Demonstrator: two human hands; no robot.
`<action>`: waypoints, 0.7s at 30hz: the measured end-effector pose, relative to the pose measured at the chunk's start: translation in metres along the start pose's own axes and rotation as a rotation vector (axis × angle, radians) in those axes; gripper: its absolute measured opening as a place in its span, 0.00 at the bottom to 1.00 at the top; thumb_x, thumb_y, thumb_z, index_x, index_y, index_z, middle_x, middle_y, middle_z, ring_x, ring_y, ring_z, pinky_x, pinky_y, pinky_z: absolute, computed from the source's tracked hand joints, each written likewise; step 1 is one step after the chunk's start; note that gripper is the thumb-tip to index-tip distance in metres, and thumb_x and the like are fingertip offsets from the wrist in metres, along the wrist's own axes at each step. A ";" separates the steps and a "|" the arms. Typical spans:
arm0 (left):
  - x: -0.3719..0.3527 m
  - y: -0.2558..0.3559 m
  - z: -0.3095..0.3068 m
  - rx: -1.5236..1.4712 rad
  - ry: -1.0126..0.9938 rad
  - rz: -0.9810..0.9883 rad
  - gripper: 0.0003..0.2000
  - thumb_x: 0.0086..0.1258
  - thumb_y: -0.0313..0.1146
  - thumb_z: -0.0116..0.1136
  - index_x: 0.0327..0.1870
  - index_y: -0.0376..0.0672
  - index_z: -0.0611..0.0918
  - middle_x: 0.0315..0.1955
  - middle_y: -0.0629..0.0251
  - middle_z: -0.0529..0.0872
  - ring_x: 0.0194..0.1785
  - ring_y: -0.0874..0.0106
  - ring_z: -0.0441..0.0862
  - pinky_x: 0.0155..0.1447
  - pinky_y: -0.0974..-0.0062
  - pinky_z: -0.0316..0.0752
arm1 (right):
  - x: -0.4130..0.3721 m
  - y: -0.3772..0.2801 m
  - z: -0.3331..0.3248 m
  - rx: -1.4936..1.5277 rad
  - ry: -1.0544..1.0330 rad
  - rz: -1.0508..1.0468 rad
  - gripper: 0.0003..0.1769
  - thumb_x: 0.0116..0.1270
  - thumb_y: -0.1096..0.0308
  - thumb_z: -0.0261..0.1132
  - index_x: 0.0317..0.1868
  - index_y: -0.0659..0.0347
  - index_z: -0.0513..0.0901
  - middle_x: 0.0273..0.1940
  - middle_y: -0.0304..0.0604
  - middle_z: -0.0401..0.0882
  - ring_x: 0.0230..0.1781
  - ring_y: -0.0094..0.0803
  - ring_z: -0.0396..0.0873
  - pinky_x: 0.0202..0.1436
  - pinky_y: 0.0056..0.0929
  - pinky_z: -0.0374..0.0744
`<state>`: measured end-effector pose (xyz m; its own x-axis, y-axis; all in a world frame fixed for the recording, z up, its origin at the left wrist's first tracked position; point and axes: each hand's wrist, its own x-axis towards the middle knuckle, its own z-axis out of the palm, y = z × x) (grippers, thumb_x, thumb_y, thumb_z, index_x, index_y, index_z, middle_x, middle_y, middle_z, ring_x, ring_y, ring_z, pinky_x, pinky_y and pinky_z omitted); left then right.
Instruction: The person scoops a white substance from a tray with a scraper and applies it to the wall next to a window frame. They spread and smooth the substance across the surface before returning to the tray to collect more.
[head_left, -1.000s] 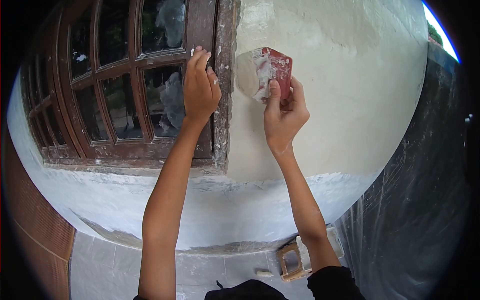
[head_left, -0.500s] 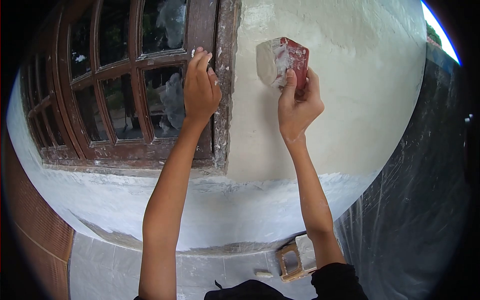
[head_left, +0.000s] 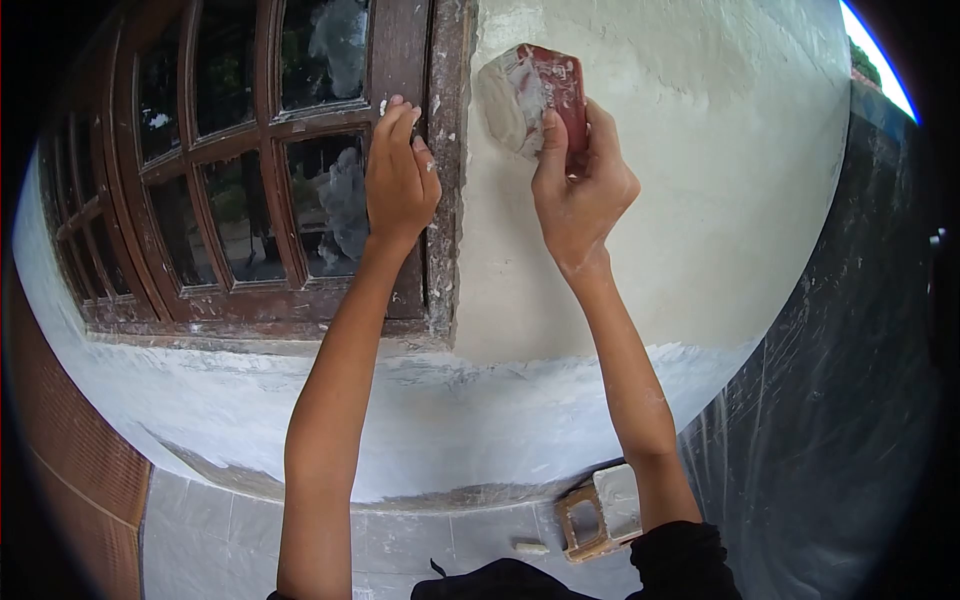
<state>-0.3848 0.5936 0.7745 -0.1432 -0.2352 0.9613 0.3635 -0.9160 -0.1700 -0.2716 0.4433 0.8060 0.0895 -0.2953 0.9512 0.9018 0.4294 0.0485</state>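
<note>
While the left hand point(head_left: 400, 165) is bracing on the brown wooden window frame point(head_left: 400, 50), its fingers are pressed together and curling against the bar, not holding anything loose. Moving right, the red plastic putty scraper point(head_left: 548, 85) is lying against the cream wall point(head_left: 720, 180), just beside the frame's crusty edge, at about 12 o'clock in the view. White filler is caking its left half. The right hand point(head_left: 580, 185) is pinching it from below, thumb running up the front face and the other fingers wrapping round behind, so the scraper is poking out at the hand's 11 o'clock. I'm guessing it's light and a bit bendy, and slippery where the filler is wet, so the clean red end looks like the place to grip. A small wooden frame point(head_left: 575, 530) is sitting on the floor at 6 o'clock, and clear plastic sheeting point(head_left: 830, 420) is hanging at 4 o'clock.
</note>
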 end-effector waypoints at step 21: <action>-0.001 -0.001 0.001 -0.009 -0.010 -0.015 0.19 0.69 0.19 0.48 0.62 0.32 0.71 0.60 0.46 0.75 0.68 0.48 0.71 0.71 0.55 0.67 | 0.059 0.018 0.028 0.020 0.101 0.005 0.11 0.68 0.70 0.65 0.46 0.69 0.82 0.24 0.47 0.83 0.20 0.27 0.80 0.28 0.25 0.77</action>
<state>-0.3840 0.5950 0.7735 -0.1392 -0.2182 0.9659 0.3533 -0.9222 -0.1574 -0.2616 0.4575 0.8713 0.1368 -0.3769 0.9161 0.8926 0.4479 0.0510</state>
